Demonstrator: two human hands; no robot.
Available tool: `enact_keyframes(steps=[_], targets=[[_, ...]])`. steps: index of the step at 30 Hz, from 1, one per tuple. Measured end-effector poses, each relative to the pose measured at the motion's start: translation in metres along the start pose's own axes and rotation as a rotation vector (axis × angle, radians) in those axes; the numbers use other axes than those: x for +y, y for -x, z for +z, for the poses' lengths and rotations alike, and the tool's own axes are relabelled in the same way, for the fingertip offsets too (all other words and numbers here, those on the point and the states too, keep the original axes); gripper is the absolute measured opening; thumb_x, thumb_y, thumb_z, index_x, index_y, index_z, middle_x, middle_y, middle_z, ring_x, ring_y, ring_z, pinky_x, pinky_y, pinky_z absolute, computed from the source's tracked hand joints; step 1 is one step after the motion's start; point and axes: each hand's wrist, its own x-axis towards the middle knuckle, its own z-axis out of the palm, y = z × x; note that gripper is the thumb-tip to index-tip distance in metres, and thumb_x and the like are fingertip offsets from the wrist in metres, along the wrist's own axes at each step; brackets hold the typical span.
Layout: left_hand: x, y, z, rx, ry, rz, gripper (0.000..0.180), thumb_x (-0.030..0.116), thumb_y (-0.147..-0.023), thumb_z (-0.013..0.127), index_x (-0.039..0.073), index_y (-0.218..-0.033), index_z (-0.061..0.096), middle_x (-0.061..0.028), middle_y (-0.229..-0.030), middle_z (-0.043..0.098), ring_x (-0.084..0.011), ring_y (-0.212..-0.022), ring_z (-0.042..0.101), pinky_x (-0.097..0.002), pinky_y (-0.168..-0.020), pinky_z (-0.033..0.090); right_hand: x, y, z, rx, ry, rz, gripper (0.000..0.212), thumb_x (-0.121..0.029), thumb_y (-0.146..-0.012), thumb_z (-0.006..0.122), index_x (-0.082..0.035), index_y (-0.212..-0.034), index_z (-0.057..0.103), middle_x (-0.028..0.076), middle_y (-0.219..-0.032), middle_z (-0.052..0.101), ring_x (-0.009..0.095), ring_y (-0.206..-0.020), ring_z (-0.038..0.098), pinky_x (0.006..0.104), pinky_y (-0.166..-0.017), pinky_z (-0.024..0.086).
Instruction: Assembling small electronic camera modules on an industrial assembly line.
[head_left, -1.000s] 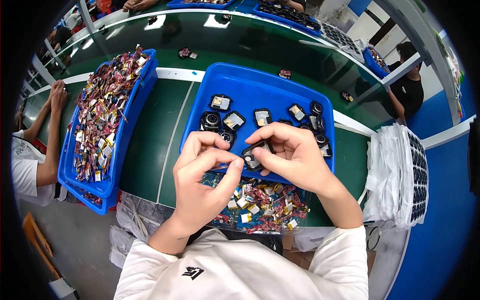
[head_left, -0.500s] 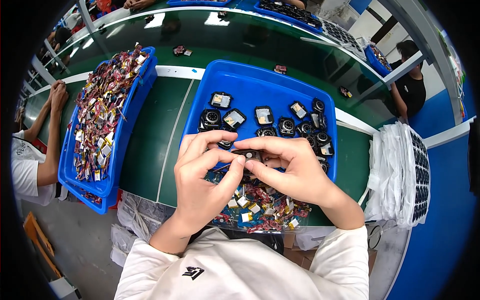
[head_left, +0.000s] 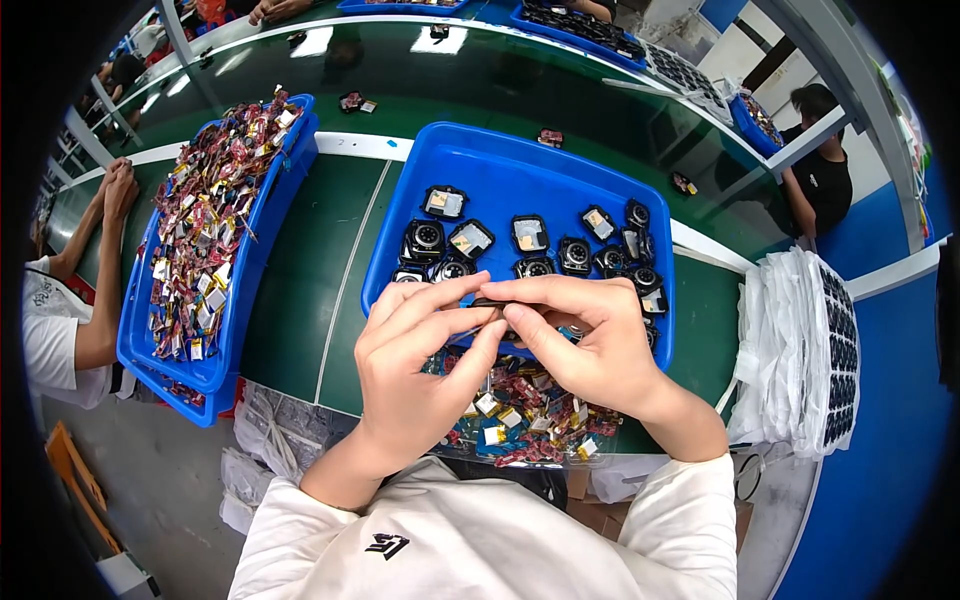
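Pinching 1 dark casing [head_left: 490, 302]: left hand [head_left: 415, 360], right hand [head_left: 595, 335], fingers [head_left: 550, 291] of each clamped on it, near blue tray [head_left: 520, 175].

A green workbench [head_left: 305, 290] carries a blue tray [head_left: 530, 150] near stacked blue trays [head_left: 258, 260].

Blk watch cases [head_left: 574, 256], blu tray [head_left: 530, 165], grn benchtop [head_left: 312, 275]

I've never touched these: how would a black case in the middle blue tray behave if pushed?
A black case looks stiff, judging by its crisp frame. Squarish and flat, it would probably slide across the smooth blue tray, not roll.
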Motion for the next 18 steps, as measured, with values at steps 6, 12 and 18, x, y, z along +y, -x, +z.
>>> enact_keyframes(steps=[6,12,18], targets=[[0.001,0.002,-0.004,0.050,0.047,0.003,0.018,0.002,-0.067,0.078,0.003,-0.084,0.072,-0.0092,-0.091,0.070,-0.0210,-0.080,0.064,-0.0299,-0.070,0.049,0.003,-0.003,-0.005,0.142,-0.093,0.046,0.024,-0.001,-0.086,0.061,0.001,-0.109,0.067,0.010,-0.091,0.070,0.008,-0.074,0.064,0.0210,-0.066,0.053],[0.002,0.003,-0.008,0.020,-0.010,0.045,0.018,0.000,-0.068,0.077,0.003,-0.084,0.071,-0.0073,-0.081,0.067,-0.0197,-0.072,0.061,-0.0291,-0.064,0.046,-0.004,-0.003,-0.006,0.113,-0.238,0.132,0.020,0.006,-0.084,0.061,0.006,-0.105,0.064,0.011,-0.099,0.067,0.014,-0.089,0.065,0.0240,-0.076,0.054],[-0.003,0.009,-0.011,-0.172,0.702,-0.435,0.013,0.001,-0.078,0.073,-0.004,-0.089,0.069,-0.0103,-0.081,0.068,-0.0130,-0.074,0.061,-0.0260,-0.066,0.047,-0.005,-0.001,-0.005,0.128,0.097,-0.060,0.019,0.007,-0.074,0.065,0.003,-0.092,0.066,0.011,-0.090,0.071,0.016,-0.084,0.068,0.0279,-0.078,0.054]])
